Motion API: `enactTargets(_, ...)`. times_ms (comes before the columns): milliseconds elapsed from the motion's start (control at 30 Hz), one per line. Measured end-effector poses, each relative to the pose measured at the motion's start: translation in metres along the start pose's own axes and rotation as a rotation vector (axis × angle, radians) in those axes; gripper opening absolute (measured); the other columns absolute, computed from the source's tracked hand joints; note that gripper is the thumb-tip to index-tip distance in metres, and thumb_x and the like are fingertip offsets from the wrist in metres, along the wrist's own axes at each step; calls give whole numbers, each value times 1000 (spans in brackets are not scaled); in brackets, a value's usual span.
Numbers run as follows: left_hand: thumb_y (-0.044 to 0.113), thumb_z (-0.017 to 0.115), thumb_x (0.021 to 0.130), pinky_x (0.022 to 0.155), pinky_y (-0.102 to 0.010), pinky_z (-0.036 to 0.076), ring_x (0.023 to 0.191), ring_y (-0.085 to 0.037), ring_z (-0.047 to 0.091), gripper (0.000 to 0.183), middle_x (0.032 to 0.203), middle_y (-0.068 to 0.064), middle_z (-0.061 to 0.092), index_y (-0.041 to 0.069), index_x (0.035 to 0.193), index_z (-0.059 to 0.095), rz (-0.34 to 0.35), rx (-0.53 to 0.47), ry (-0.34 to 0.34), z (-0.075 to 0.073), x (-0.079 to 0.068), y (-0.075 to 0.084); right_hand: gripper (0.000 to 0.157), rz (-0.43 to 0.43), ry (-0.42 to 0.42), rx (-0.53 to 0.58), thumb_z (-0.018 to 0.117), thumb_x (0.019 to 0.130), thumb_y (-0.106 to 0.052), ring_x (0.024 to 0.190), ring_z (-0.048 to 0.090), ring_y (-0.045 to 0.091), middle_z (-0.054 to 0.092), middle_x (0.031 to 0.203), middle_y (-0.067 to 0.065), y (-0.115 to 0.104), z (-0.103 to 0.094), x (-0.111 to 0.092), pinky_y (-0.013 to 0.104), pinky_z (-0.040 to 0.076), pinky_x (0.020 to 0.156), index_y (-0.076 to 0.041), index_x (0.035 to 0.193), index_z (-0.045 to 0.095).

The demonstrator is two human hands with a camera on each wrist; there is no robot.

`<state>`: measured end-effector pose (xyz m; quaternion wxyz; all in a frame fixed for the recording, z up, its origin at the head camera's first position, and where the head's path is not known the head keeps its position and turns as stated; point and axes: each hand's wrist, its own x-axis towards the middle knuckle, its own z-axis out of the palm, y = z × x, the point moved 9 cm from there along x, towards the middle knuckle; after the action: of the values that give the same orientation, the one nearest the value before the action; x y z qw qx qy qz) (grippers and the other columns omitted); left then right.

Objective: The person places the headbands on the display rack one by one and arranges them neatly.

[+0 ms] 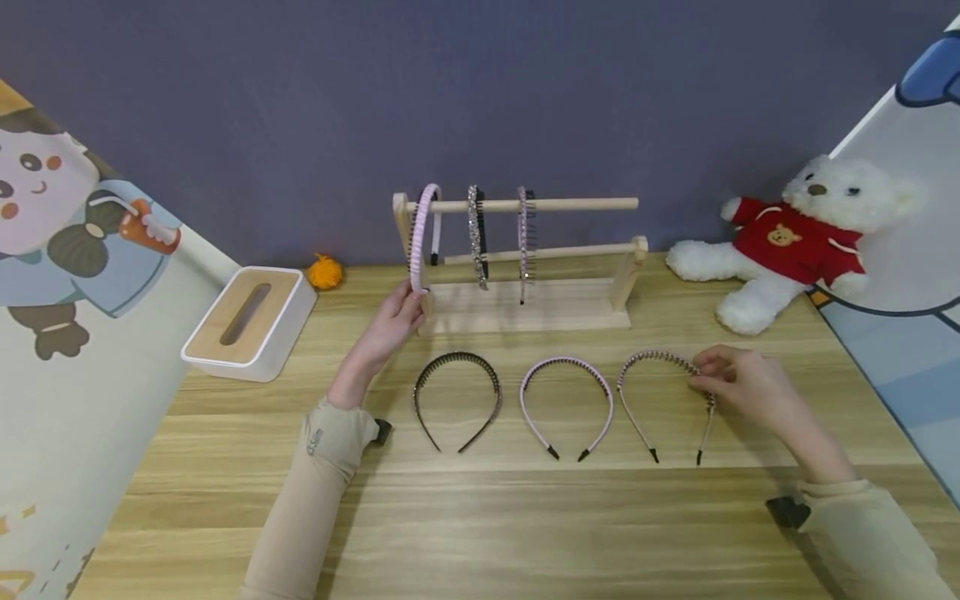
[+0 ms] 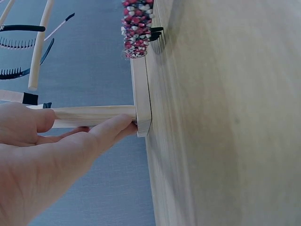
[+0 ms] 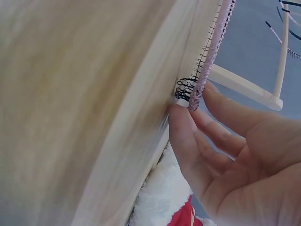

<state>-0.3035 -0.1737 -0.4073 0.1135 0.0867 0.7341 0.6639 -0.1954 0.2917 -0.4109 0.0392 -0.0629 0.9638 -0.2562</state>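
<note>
At the right of the table in the head view, my right hand (image 1: 750, 392) pinches the upper right curve of a beaded headband (image 1: 633, 362) between thumb and fingers; its tips lie on the table. The right wrist view shows the pinched pink band (image 3: 209, 61) with black wire teeth. My left hand (image 1: 386, 325) holds the left end post of a wooden headband rack (image 1: 525, 312), thumb and fingers about the post (image 2: 94, 113). A pink padded headband (image 1: 422, 246), a silver glittery one (image 1: 474, 233) and a pink beaded one (image 1: 522, 242) hang on the rack.
A dark headband (image 1: 457, 356) and a pink one (image 1: 566, 361) lie on the table before the rack. At left stand a tissue box (image 1: 288, 333) and a small orange ball (image 1: 325, 272). A white teddy bear (image 1: 795, 242) in red sits at the right back.
</note>
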Motion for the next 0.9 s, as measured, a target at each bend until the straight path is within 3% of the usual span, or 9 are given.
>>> enactTargets(100,12,29,119,96,-30,45,105,-23,45,46,117,-16,42,-13,158,28,-6,-7,-3,0,-1,0,27,13,-23,-4,83,97,-15,90,73,42,76,95,17,1,1,0,51,59,73,6,111,73)
enactTargets(300,12,30,119,78,-27,40,87,-18,39,44,103,-13,40,-13,156,30,5,-18,-4,1,-1,2,21,51,-70,77,79,98,-7,78,73,26,76,94,17,3,5,-2,30,60,60,8,110,72)
enactTargets(400,12,30,119,73,-27,37,81,-16,36,43,98,-10,39,-14,154,31,12,-23,-3,1,-2,3,17,58,-78,101,78,99,-4,75,73,22,76,92,16,3,6,-3,29,60,59,9,109,73)
enactTargets(767,11,30,119,78,-28,40,87,-17,39,43,100,-9,38,-15,153,31,14,-10,1,0,-2,2,14,42,-30,85,79,97,-2,72,70,18,77,88,14,-1,-1,-4,25,57,56,8,106,75)
enactTargets(900,11,30,119,88,-28,44,95,-19,43,44,104,-10,39,-14,156,30,8,-7,2,0,-2,3,13,39,-9,79,77,99,-4,68,69,16,77,87,13,-3,-7,-6,25,54,55,7,106,75)
